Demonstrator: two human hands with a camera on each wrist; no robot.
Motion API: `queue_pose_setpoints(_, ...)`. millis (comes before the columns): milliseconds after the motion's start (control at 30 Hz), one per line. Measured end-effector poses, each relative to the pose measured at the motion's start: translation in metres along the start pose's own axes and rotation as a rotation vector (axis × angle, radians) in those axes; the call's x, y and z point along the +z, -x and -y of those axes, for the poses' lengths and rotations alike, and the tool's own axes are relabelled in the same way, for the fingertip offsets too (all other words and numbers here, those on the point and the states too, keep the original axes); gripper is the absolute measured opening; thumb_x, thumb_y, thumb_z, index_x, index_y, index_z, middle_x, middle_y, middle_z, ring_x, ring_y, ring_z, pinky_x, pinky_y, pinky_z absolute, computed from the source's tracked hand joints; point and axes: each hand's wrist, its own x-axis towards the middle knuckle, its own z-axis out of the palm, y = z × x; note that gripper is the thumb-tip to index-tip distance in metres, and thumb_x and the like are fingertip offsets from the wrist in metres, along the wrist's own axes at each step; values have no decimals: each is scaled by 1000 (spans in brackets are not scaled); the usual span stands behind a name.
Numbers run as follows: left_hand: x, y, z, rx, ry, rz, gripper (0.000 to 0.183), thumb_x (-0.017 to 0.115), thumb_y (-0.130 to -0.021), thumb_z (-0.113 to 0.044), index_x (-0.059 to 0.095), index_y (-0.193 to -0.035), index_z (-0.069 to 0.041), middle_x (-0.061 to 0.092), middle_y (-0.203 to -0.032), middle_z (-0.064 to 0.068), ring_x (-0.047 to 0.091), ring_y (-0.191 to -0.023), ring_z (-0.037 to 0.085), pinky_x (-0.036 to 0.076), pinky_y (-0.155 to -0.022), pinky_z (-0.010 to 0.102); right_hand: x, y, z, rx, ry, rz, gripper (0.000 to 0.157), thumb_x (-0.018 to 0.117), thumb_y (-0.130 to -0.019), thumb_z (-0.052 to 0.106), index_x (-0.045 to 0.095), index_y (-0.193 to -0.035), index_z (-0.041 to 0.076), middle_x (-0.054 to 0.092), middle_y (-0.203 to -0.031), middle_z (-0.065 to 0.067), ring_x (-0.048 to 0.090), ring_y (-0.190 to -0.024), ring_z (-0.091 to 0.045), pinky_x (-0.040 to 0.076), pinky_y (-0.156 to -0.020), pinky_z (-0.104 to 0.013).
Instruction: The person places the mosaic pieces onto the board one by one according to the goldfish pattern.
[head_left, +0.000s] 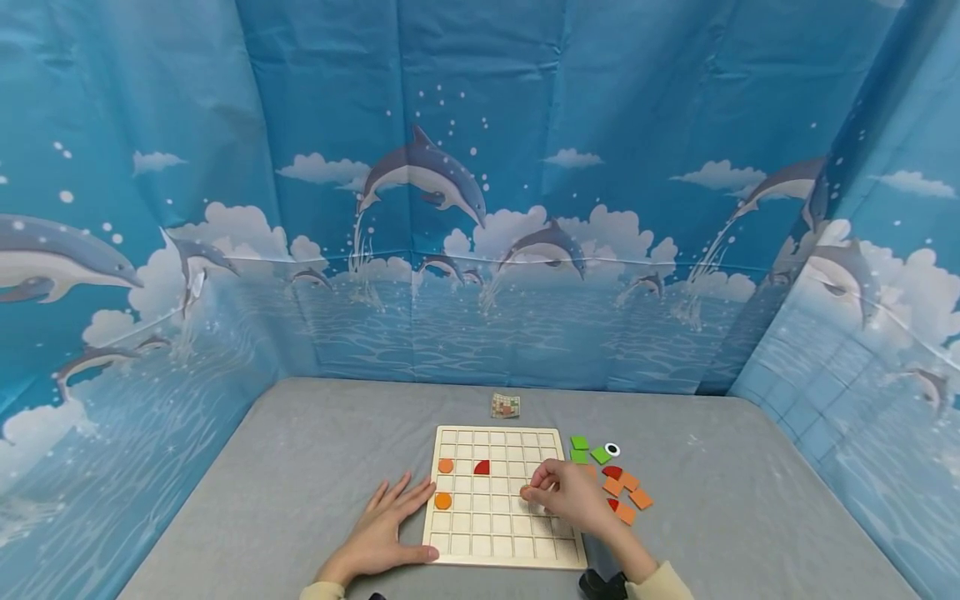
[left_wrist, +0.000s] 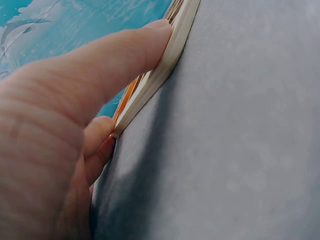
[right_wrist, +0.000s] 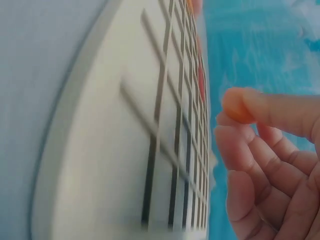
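Observation:
A wooden grid board lies on the table. In its left part sit two orange discs, an upper one and a lower one; a red quarter-circle piece lies farther right. My left hand is spread along the board's left edge, thumb on the near left corner, as the left wrist view also shows. Over the right part of the grid, my right hand pinches an orange disc between thumb and fingertip. The other fingers of that hand are bent and hold nothing in the right wrist view.
Right of the board lie several orange squares, green squares, red quarter-circles and a white ring with a black centre. A small patterned card lies behind the board. A dolphin-print curtain hangs around the table.

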Motion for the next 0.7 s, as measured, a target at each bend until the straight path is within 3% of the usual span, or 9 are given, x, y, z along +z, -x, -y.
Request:
queue_pose_setpoints(400,1,0,0,3,-12,-7,90,69,-75,-61,39,-147,-15,34,-150,-1,14,-142,31,-1,-110,52,32,-10,23,-59,34,68,20,77,-81,29,61,-72,19,55,-64,11,47,-52,-6,37,-47,-23)
queue_pose_setpoints(700,1,1,0,3,-24,-11,91,68,-75,-62,39,-147,-15,34,-150,-1,13,-142,30,-2,-110,51,52,-18,31,-78,-4,104,14,78,-79,20,65,-74,20,57,-65,12,49,-52,-4,40,-46,-21)
